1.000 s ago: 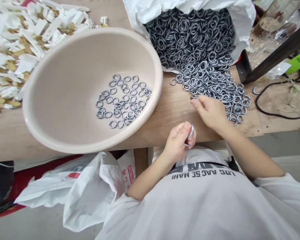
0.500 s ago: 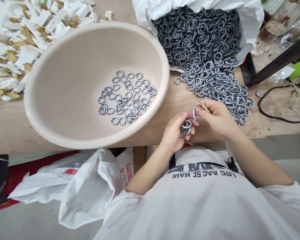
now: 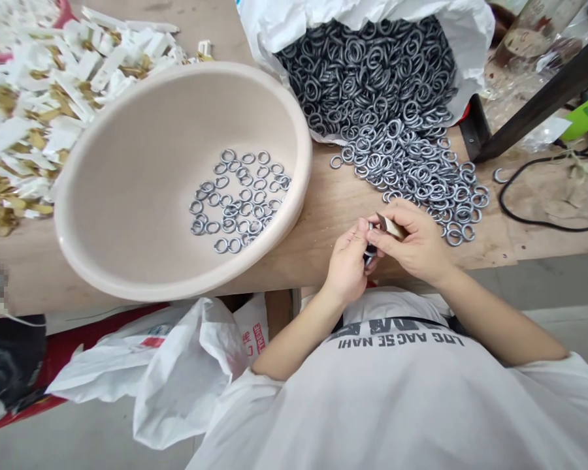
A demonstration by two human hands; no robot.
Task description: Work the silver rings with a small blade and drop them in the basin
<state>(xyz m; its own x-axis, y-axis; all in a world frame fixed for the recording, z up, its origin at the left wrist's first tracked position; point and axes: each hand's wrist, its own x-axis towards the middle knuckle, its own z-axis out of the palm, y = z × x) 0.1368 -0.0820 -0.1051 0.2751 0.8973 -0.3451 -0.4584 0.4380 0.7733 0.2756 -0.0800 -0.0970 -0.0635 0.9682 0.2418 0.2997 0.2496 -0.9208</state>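
Observation:
My left hand (image 3: 347, 261) is closed round a small stack of grey metal rings (image 3: 370, 250) at the table's front edge. My right hand (image 3: 416, 241) touches it, pinching a small flat brown-and-white tag (image 3: 392, 226) against the rings. Just beyond my hands lies a loose heap of rings (image 3: 411, 171) that spills from an open white bag (image 3: 367, 72). A beige plastic basin (image 3: 127, 215) to the left holds several rings (image 3: 240, 199) on its bottom.
A pile of white and gold tags (image 3: 34, 124) covers the table's far left. A black bar (image 3: 539, 104) and a black cable (image 3: 543, 222) lie at the right. White plastic bags (image 3: 176, 365) hang below the table edge.
My right hand left the loose heap and came to my left hand, now pinching a tag against the rings. My left hand rose slightly toward it.

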